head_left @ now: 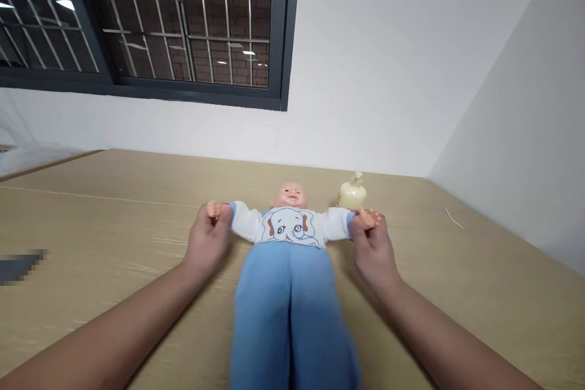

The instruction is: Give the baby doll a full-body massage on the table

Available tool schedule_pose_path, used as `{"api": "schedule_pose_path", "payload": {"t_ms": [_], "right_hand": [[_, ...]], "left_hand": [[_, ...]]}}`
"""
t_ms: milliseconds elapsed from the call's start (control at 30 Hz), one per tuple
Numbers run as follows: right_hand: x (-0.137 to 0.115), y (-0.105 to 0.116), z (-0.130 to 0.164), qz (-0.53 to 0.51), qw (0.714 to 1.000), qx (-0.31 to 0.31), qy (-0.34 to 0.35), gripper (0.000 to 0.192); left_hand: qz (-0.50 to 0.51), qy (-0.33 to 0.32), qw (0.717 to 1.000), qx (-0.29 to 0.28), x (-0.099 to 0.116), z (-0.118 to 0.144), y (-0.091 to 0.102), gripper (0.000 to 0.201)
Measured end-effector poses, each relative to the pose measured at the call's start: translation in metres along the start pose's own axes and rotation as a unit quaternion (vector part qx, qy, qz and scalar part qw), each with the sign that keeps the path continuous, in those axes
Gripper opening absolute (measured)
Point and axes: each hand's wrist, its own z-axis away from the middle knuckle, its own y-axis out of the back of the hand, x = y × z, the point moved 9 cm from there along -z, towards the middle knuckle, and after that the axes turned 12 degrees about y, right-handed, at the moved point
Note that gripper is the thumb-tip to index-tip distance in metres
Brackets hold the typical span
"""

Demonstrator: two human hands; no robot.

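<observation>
A baby doll lies on its back on the tan surface, head toward the wall. It wears a white top with an elephant face and blue trousers, whose lower ends run out of view. My left hand is closed around the doll's hand on the left side, at the blue cuff. On the other side, my right hand grips the doll's other hand in the same way. Both doll arms are stretched out sideways. Just beyond my right hand stands a cream pump bottle.
A thin pale strip lies on the surface at the right. White walls rise behind and to the right, with a barred window at upper left. Clear plastic sheeting is at far left, and a dark pixelated patch sits below it.
</observation>
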Motion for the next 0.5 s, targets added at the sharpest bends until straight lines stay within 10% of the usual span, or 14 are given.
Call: {"api": "schedule_pose_path", "payload": {"t_ms": [233,500], "right_hand": [[-0.067,-0.053,0.036,0.135,0.931,-0.266,0.211,0.057],[-0.071,-0.060,0.037,0.166,0.914,-0.294,0.224,0.053]], "left_hand": [[-0.253,-0.277,0.904,-0.206,0.044,0.070,-0.050,0.059],[-0.302,-0.304,0.881,-0.201,0.042,0.073,-0.059,0.057]]}}
